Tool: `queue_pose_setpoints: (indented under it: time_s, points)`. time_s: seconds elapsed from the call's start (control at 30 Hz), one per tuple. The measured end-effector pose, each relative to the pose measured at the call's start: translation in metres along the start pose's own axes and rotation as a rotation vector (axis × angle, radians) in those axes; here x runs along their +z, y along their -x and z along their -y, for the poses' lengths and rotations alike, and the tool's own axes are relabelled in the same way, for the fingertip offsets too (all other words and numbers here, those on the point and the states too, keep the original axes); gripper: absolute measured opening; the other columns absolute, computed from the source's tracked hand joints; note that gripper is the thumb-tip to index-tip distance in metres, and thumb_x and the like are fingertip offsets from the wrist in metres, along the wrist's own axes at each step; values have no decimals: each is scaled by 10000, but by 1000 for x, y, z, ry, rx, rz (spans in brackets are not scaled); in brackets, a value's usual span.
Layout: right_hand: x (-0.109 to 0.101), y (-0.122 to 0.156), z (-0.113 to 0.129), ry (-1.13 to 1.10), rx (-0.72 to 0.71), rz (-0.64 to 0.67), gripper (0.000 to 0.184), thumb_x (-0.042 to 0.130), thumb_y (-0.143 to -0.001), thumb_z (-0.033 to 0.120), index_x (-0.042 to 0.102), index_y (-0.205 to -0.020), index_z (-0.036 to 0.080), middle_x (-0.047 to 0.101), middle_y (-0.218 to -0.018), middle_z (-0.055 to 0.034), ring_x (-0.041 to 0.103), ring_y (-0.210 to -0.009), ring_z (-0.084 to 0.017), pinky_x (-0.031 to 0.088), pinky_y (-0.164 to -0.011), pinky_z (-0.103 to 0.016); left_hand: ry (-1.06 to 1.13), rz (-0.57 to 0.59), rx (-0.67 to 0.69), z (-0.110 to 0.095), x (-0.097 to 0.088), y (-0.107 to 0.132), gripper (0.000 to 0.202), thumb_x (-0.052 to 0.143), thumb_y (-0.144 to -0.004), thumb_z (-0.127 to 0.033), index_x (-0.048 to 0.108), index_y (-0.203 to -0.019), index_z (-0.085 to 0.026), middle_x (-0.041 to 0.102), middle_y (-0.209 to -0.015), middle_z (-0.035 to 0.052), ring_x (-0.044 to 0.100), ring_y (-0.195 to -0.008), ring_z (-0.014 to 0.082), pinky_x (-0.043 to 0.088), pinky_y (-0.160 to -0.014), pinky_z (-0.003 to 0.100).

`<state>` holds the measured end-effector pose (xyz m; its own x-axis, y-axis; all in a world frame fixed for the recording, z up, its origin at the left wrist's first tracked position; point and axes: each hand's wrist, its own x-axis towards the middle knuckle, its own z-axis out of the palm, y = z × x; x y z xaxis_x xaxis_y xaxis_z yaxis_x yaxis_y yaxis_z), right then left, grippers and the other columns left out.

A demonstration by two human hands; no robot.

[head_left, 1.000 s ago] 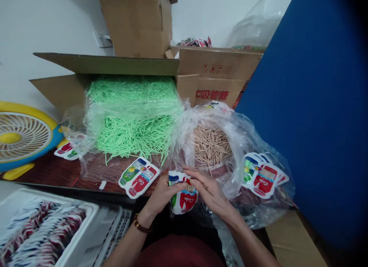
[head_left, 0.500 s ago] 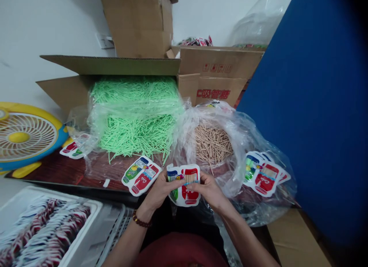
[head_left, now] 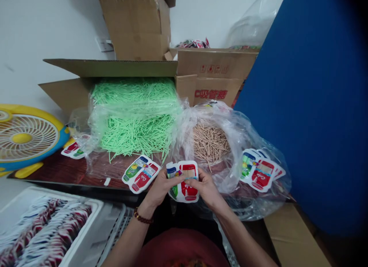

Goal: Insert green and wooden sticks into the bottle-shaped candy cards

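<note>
My left hand (head_left: 160, 187) and right hand (head_left: 206, 187) keep a closed grip on one pouch (head_left: 185, 184), seemingly filled, before the stick bag (head_left: 211, 142); other pouches (head_left: 260, 172) wait beside it.

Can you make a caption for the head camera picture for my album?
The left hand and right hand hold a bottle-print packet before bags of green sticks and wooden sticks.

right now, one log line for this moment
left hand: holds red-and-green bottle-shaped pouch | right hand: same pouch | behind: clear bag of tan sticks
</note>
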<state>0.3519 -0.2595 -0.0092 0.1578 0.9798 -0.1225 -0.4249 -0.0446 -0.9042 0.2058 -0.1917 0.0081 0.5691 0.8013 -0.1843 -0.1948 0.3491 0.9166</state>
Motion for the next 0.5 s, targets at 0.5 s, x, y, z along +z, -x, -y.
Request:
queue_pose_setpoints:
  time_s: [0.5]
  points:
    - [-11, 7, -2, 103, -80, -97, 283, 790, -640, 397, 614, -697, 183, 638, -660, 26, 552, -589, -124, 442, -596, -250, -26, -19, -20, -3, 10, 1, 228, 814, -647, -229, 701, -809, -116, 744, -743, 41, 671, -631, 166, 536, -631, 260]
